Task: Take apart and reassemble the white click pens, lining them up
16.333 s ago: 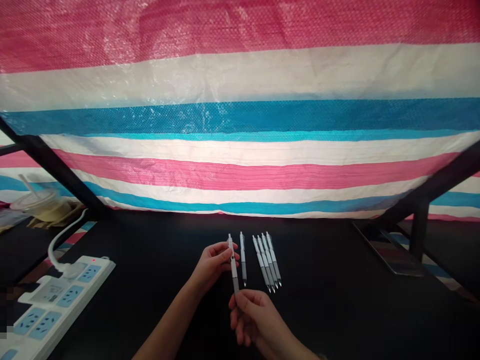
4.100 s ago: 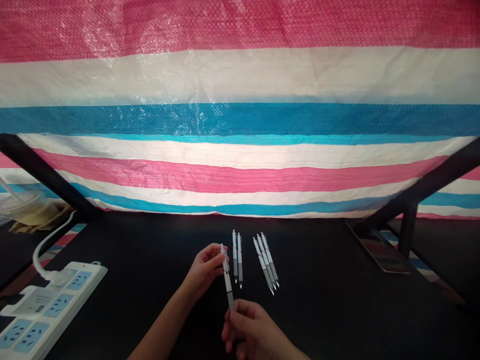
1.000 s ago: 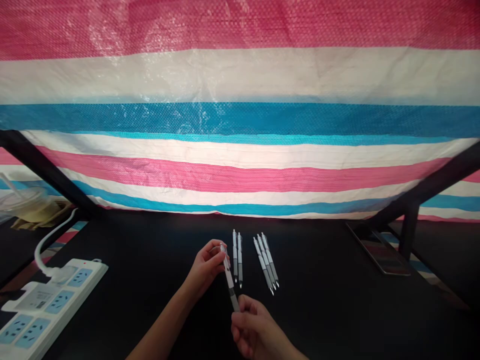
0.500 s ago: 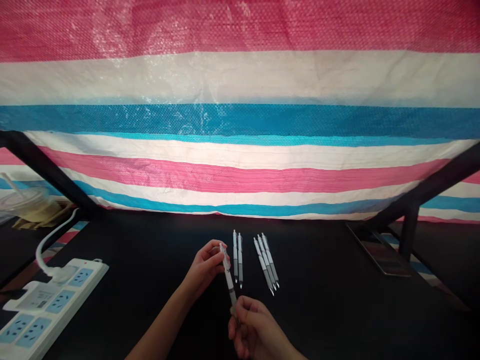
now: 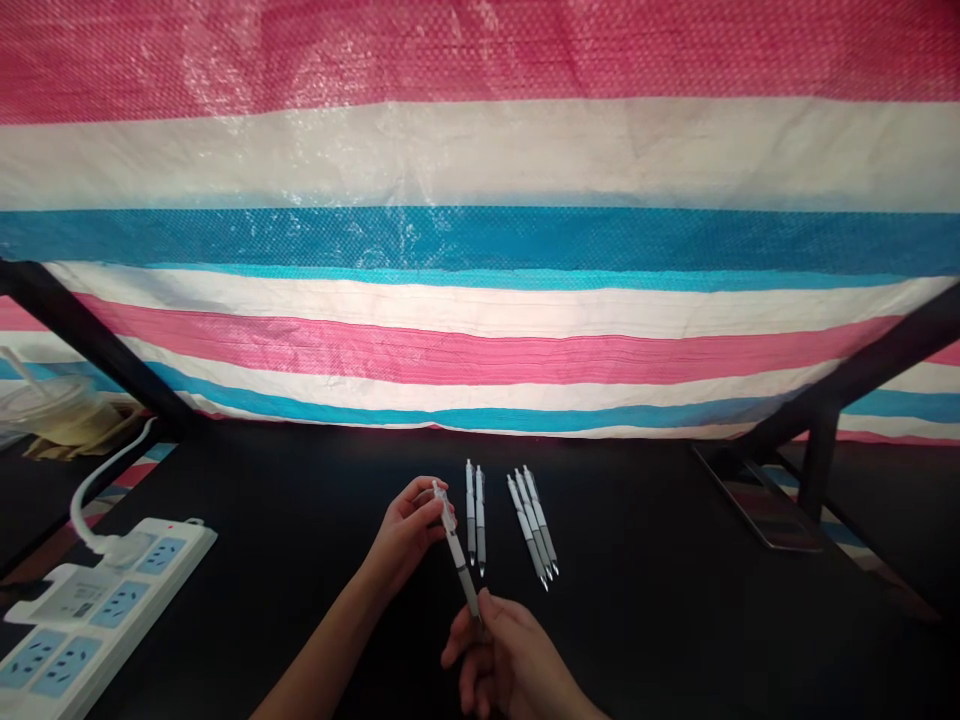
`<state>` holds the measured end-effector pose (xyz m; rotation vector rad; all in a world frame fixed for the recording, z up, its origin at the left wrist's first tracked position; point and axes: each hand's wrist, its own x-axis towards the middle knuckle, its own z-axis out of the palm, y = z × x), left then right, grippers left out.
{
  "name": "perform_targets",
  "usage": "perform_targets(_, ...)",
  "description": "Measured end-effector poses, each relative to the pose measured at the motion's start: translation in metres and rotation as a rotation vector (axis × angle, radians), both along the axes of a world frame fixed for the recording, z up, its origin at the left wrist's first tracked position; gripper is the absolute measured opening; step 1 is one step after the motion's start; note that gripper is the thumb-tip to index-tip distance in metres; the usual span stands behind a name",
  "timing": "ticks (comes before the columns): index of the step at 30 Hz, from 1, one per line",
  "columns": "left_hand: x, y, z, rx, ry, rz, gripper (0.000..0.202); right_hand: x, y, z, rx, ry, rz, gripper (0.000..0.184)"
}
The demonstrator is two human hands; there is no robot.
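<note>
A white pen with a grey grip (image 5: 460,560) is held slantwise over the black table, its clicker end up. My left hand (image 5: 409,528) pinches the pen near its clear clip, between thumb and fingers. At the lower end, the thumb and a finger of my right hand (image 5: 510,655) close around the tip, which they mostly hide; the other fingers are loosely curled. Just beyond lie two matching pens (image 5: 480,520) side by side, tips toward me. To their right, three more pens (image 5: 534,525) form a slanted group.
A white power strip (image 5: 112,610) with a plugged-in adapter lies at the left. On the right, a phone (image 5: 757,500) rests beside the black frame bar (image 5: 816,465). Striped plastic sheeting (image 5: 480,240) hangs behind the table. A plastic cup (image 5: 60,405) stands far left.
The pen's upper end has shifted slightly left with my left hand. My right hand's fingers have loosened and slid down toward the tip, baring more of the grey grip.
</note>
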<state>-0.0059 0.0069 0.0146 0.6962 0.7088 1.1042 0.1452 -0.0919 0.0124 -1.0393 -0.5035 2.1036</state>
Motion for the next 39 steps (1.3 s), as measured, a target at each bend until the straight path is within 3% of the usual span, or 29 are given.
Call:
perform_targets(6,0.001,0.000,0.001,-0.004,0.013,-0.010,0.019,0.001,0.000,0.001,0.071,-0.057,-0.020,0.046)
perform_targets(18,0.004,-0.002,0.004,-0.012,0.040,0.010,0.022,0.000,0.000,0.000,0.032,-0.015,-0.028,0.050)
perform_targets(24,0.006,-0.003,0.002,-0.010,0.036,-0.010,0.025,0.001,0.001,-0.006,0.118,-0.042,-0.005,0.046)
perform_targets(29,0.010,-0.006,0.001,-0.005,0.033,-0.016,0.028,0.000,0.001,-0.006,0.069,-0.033,0.025,0.048)
perform_targets(39,0.013,-0.007,0.006,0.019,0.058,0.062,0.054,0.004,0.003,0.009,-0.013,-0.069,-0.012,0.052)
